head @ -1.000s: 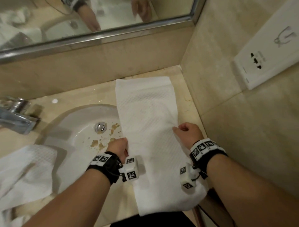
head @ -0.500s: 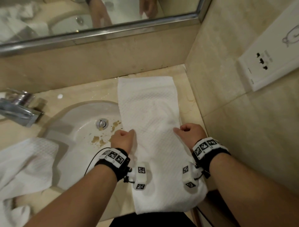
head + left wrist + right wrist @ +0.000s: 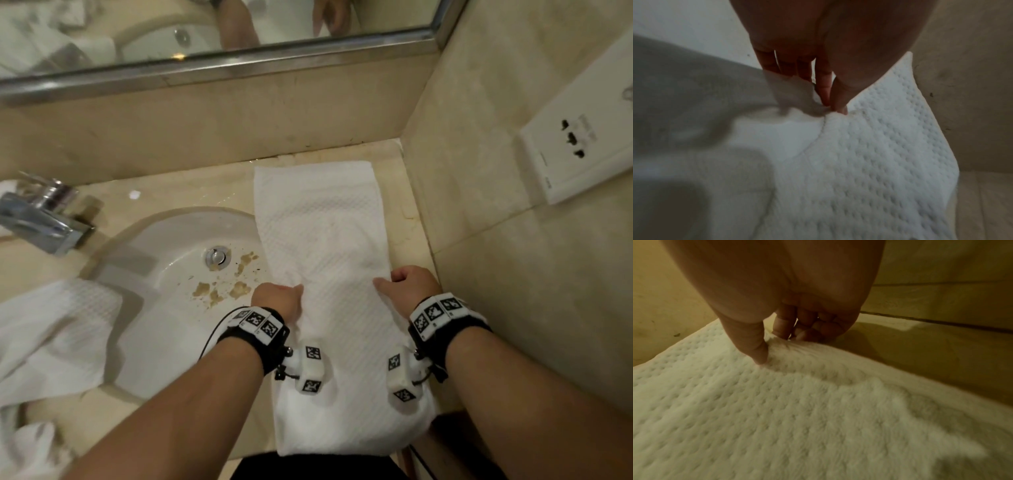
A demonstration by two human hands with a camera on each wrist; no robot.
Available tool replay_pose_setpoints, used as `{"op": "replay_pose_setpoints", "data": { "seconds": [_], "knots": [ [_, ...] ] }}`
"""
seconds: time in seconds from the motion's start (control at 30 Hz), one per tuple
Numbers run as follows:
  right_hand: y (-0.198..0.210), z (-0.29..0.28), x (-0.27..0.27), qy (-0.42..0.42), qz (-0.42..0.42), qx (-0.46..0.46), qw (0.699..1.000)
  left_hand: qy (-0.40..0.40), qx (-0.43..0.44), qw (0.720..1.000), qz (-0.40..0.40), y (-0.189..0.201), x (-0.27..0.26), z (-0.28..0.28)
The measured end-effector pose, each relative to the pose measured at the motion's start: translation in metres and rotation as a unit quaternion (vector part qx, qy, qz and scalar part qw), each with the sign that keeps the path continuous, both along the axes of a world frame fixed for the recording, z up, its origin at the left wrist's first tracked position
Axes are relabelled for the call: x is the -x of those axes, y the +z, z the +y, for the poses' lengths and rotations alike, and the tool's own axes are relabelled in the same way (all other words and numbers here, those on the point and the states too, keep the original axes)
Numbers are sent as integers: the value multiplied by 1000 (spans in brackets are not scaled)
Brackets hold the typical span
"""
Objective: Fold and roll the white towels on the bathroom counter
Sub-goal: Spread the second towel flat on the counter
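Observation:
A white textured towel (image 3: 325, 233), folded into a long strip, lies on the beige counter at the right, from the back wall to the front edge, where its near end hangs over. My left hand (image 3: 279, 301) pinches its left edge (image 3: 830, 116) between thumb and fingers. At the strip's right edge (image 3: 801, 347) my right hand (image 3: 407, 287) does the same, with the thumb on top and the fingers curled underneath. Both hands hold about halfway along the strip, and the cloth is slightly bunched between them.
A white sink (image 3: 164, 274) with brown stains and a metal drain (image 3: 217, 256) lies left of the towel. A chrome faucet (image 3: 41, 219) stands at far left. Another crumpled white towel (image 3: 44, 342) drapes the counter's left. A tiled wall with a socket plate (image 3: 579, 150) is close at right.
Both hands slid a little forward along the towel's edges and closer together, and the cloth between them has bunched slightly. The left hand now grips the edge fully.

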State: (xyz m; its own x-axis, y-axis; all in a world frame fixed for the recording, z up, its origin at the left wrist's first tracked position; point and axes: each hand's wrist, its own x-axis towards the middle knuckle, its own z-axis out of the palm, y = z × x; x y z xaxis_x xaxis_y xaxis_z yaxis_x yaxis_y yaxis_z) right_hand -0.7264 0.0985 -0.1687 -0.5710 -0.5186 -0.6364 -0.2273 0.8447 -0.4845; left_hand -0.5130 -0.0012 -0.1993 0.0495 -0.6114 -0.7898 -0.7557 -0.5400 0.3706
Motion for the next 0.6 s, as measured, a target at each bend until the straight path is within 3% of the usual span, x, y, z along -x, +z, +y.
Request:
{"op": "replay_pose_setpoints", "data": {
  "seconds": [0.13,0.3,0.47,0.6],
  "knots": [
    [1,-2,-2,23,20,-4,1000,12,20,1000,4,1,3,2],
    [1,-1,1,17,18,-7,1000,97,10,995,24,8,-4,3],
    [1,0,2,16,14,-14,1000,38,66,997,-18,1,-12,11],
    [0,-1,3,21,18,-15,1000,-23,60,998,-27,-12,-5,10]
  ]
}}
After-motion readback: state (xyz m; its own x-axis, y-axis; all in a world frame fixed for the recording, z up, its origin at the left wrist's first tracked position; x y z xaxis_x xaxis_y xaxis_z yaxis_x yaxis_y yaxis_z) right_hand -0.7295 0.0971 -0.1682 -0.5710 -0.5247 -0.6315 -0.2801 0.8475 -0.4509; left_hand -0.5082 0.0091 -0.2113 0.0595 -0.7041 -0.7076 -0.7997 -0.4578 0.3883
